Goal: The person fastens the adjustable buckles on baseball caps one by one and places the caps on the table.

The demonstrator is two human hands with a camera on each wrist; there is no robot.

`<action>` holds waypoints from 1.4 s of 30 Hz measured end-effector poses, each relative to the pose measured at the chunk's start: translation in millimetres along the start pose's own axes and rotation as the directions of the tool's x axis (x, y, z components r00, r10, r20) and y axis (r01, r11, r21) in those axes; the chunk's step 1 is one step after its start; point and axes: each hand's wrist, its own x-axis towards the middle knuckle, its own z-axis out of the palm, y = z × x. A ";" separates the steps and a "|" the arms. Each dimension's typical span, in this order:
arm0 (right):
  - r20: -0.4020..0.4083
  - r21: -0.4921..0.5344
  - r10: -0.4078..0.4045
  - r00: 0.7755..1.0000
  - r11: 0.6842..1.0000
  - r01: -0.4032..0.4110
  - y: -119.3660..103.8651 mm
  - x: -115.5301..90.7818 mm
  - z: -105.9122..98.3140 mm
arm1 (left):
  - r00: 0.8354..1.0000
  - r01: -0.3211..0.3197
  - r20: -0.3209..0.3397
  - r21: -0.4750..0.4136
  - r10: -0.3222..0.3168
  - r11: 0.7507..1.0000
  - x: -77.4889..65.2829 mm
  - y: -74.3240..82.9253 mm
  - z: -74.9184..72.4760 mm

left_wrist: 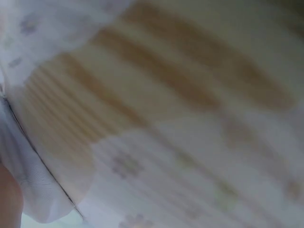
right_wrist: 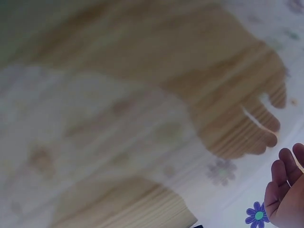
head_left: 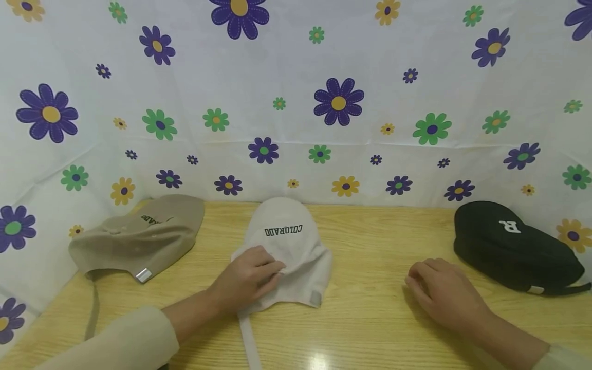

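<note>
An off-white baseball cap point(head_left: 302, 257) lies at mid-table, its dark COLORADO lettering upside down from here. A loose strap point(head_left: 250, 344) trails from it towards me, and a small metal buckle point(head_left: 316, 298) sits at its near right corner. My left hand point(head_left: 247, 280) lies over the cap's near left side, fingers bent and gripping its fabric. Part of the pale cap point(left_wrist: 40, 190) shows beside a fingertip in the left wrist view. To the right, my right hand point(head_left: 446, 293) is just over the table with loosely curled fingers point(right_wrist: 280, 173), holding nothing.
A tan cap point(head_left: 152, 236) with its strap hanging down lies at the left. On the right is a black cap point(head_left: 513, 252) with a white letter R. The glossy wood-grain table point(head_left: 370, 241) meets a flower-printed white cloth point(head_left: 287, 67) behind.
</note>
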 end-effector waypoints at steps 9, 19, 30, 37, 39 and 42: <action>0.002 0.026 -0.019 1.000 0.999 0.019 -8.8 1.9 0.2 | 1.000 0.020 0.019 -0.017 -0.020 1.000 5.5 7.3 7.8; 0.052 0.093 0.016 0.999 0.995 -0.021 -18.0 3.7 4.5 | 0.995 -0.092 0.058 0.085 0.087 0.992 23.2 16.9 18.4; 0.035 0.122 -0.039 0.999 0.992 0.034 -37.6 9.6 4.0 | 0.975 -0.202 0.126 0.153 0.183 0.967 36.6 24.9 27.1; 0.067 0.159 -0.038 0.997 0.987 0.027 -47.6 12.8 6.7 | 0.964 -0.255 0.123 0.181 0.235 0.950 39.8 27.2 31.7; 0.073 0.161 -0.040 0.997 0.987 0.027 -50.8 13.5 7.5 | 0.964 -0.254 0.125 0.176 0.234 0.951 41.0 28.4 31.7; 0.084 0.158 -0.042 0.996 0.987 0.028 -55.6 14.3 8.2 | 0.963 -0.261 0.122 0.178 0.242 0.949 43.7 30.2 32.8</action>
